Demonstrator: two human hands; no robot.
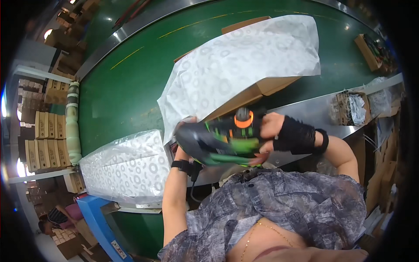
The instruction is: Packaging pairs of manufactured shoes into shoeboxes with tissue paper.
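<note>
A pair of black sports shoes (222, 139) with green and orange parts is held in front of my chest, partly smeared by motion. My left hand (187, 120) grips the shoes' left end; only some fingers show past the dark shoe, and the rest is hidden behind it. At the right end my right hand (271, 131), in a black wrist wrap, is closed on the shoes. Just beyond them, white patterned tissue paper (244, 61) drapes over an open cardboard box (275, 84).
Under the box runs a green conveyor belt (118, 96) with a metal edge. A plastic-covered stack of patterned tissue sheets (126, 170) lies at left. Small carton (366, 105) with clear packets stands at right. Another open box (371, 52) holds more shoes farther right.
</note>
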